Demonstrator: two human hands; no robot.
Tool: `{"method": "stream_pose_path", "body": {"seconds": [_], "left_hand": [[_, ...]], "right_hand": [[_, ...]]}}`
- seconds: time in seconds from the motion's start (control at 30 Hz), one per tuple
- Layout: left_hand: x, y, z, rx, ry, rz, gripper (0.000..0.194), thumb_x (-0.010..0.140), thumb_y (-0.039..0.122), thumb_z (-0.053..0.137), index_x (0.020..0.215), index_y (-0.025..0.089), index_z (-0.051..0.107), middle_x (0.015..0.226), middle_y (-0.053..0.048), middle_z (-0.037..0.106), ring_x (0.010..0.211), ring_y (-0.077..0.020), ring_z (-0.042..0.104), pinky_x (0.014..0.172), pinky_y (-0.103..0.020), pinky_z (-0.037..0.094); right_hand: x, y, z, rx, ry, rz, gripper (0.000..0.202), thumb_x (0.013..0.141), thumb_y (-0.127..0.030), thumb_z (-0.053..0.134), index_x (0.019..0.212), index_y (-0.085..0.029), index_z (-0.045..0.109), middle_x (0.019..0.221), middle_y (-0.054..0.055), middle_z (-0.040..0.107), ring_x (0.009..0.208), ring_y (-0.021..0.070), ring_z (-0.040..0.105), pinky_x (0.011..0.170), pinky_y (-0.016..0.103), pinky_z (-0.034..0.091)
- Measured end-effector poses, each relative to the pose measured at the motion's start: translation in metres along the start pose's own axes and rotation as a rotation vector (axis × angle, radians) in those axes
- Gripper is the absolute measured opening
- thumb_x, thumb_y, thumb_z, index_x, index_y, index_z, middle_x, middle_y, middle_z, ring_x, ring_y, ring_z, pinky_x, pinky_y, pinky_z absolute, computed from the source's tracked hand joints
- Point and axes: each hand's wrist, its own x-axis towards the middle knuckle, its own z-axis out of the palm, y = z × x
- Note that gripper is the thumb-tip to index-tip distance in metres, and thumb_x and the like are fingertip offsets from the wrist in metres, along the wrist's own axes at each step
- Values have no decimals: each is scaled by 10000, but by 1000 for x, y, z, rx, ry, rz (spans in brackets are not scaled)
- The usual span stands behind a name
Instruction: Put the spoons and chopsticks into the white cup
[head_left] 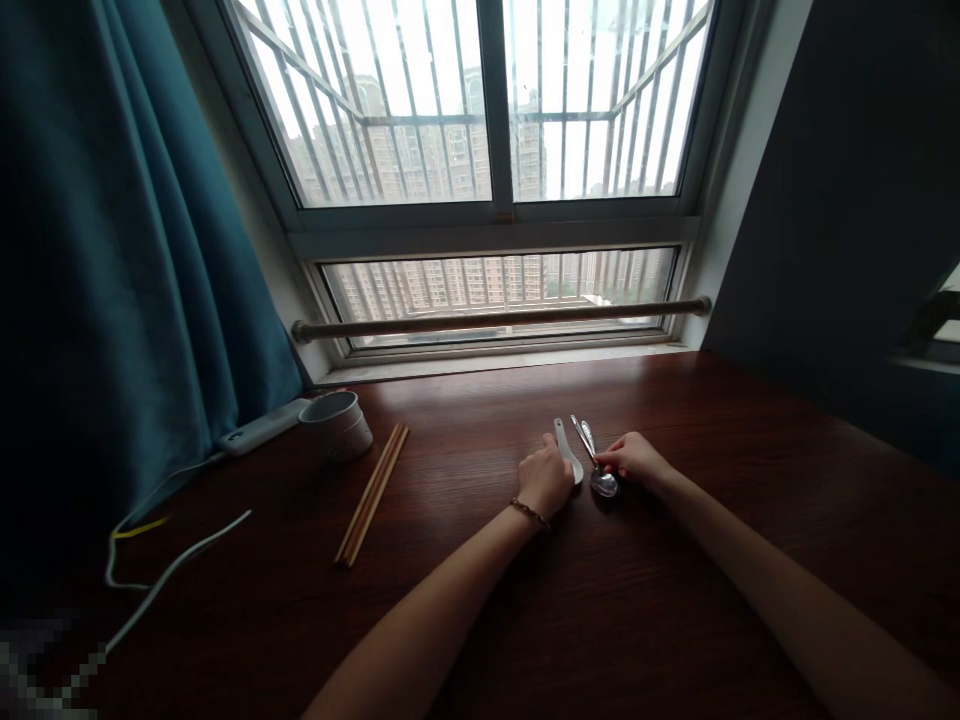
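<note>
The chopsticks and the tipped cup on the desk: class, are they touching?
Apart. The head view shows a strip of bare wood between the chopsticks and the cup. Both hands are far from them, at the spoons.

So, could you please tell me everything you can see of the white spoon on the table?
The white spoon looks like glossy ceramic or plastic, short, with a broad handle and a deep bowl. It lies flat on the dark wooden table, its handle pointing toward the window and its bowl toward the person. The left hand rests against its bowl end, partly hiding it. Metal spoons lie just to its right.

Dim backlit room, glaring window (495,110), edge distortion
</note>
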Motion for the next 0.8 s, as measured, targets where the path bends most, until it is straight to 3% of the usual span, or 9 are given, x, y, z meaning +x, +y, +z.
{"method": "stream_pose_path", "body": {"seconds": [0.2,0.33,0.43,0.5,0.57,0.67,0.8], "left_hand": [[-5,0,-6,-16,-9,30,346,802,259,350,1101,91,398,847,-168,615,810,-272,612,672,-328,407],[6,-17,-38,-1,14,-26,339,834,310,315,1068,109,457,910,-176,614,864,-257,601,707,-317,407],[22,-60,-83,42,17,-140,316,807,331,363,939,116,553,951,-197,612,930,-288,572,745,-353,405],[29,-102,-113,59,-46,-252,223,734,291,465,755,110,594,787,-174,641,842,-286,596,711,-344,418],[30,-147,-135,56,-126,-366,158,675,255,528,617,116,576,621,-126,626,682,-253,611,634,-315,430],[21,-202,-148,82,-140,-492,178,563,261,642,534,129,526,625,-121,616,678,-271,606,587,-309,427],[11,-238,-140,68,-132,-579,207,475,227,687,515,147,500,693,-103,626,725,-259,602,563,-275,426]], "right_hand": [[-4,-3,-1,-99,70,-71,197,757,-185,604,619,-44,616,509,65,558,315,46,352,319,165,228],[-11,-8,-1,-190,243,-206,184,773,-252,591,719,-82,635,543,48,578,333,71,406,338,173,278],[-25,-17,8,-234,284,-392,200,789,-292,570,729,-110,629,546,31,575,363,85,446,349,174,297],[-38,-24,24,-232,247,-459,204,797,-290,562,698,-120,617,542,25,572,381,87,465,354,166,304],[-50,-29,47,-215,131,-478,206,807,-274,549,675,-124,601,544,19,572,387,86,480,357,158,318],[-66,-34,85,-198,-120,-547,212,818,-267,528,668,-124,574,542,8,564,371,86,486,333,151,321],[-72,-45,122,-206,-306,-620,205,810,-267,534,671,-120,568,541,5,558,409,95,523,339,136,343]]}}
